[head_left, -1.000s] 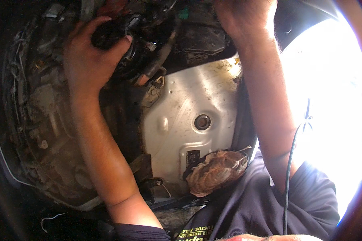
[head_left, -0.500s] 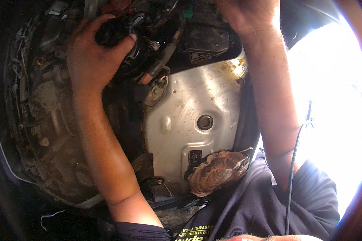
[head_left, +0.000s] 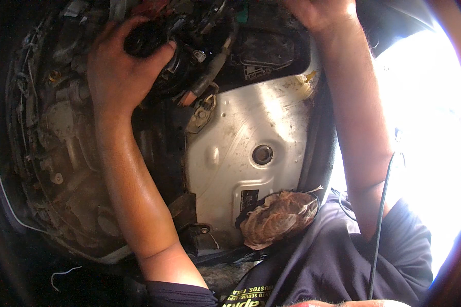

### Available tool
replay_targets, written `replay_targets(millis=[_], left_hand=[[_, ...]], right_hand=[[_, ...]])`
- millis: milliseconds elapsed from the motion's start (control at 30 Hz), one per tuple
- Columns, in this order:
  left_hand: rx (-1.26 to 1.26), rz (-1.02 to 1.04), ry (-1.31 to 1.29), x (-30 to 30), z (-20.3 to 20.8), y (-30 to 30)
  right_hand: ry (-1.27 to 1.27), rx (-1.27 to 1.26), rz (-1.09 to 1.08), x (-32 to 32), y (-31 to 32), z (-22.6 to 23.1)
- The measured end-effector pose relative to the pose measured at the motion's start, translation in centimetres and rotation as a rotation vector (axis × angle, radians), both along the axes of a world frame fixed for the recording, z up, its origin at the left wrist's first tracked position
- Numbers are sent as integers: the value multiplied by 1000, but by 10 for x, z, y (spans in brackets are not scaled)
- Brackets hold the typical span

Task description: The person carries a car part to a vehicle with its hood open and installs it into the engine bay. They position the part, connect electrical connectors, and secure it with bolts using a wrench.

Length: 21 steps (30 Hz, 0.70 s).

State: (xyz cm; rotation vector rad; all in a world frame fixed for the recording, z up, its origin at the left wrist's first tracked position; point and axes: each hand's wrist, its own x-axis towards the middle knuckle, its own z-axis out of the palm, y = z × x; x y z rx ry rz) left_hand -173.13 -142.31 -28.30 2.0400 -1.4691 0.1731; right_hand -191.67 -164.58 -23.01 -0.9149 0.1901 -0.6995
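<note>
In the engine bay, my left hand [head_left: 119, 69] curls around a dark rounded part [head_left: 140, 41] with its thumb on the right side. Shadow hides most of that part and some of my fingertips. Just right of the thumb are a small pale connector [head_left: 198, 54] and a dark hose [head_left: 213, 71] with a reddish-brown end. My right hand [head_left: 320, 13] reaches up to the far edge of the picture, right of a black plastic box [head_left: 269, 48]. Its fingers are cut off there, so whether it holds anything is not visible.
A bare metal panel [head_left: 230, 138] with a round hole lies between my forearms. On its near edge rests a crumpled brown cloth [head_left: 279, 220]. Dusty engine parts [head_left: 64, 123] fill the left side. A dark cable [head_left: 380, 220] hangs by my right arm, before bright glare.
My right hand and forearm have shifted slightly right and up. My left hand keeps its grip on the dark rounded part, almost unmoved. The whole view has shifted a little.
</note>
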Motion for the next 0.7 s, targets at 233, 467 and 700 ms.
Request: replay_targets(millis=[233, 467, 700], left_hand=[[-11, -10, 4, 2, -1, 1], [5, -1, -32, 3, 0, 0], [4, 11, -3, 3, -1, 1]], right_hand=[[17, -82, 13, 1, 6, 9], [-68, -149, 116, -3, 11, 12], [-117, -91, 174, -8, 3, 6]])
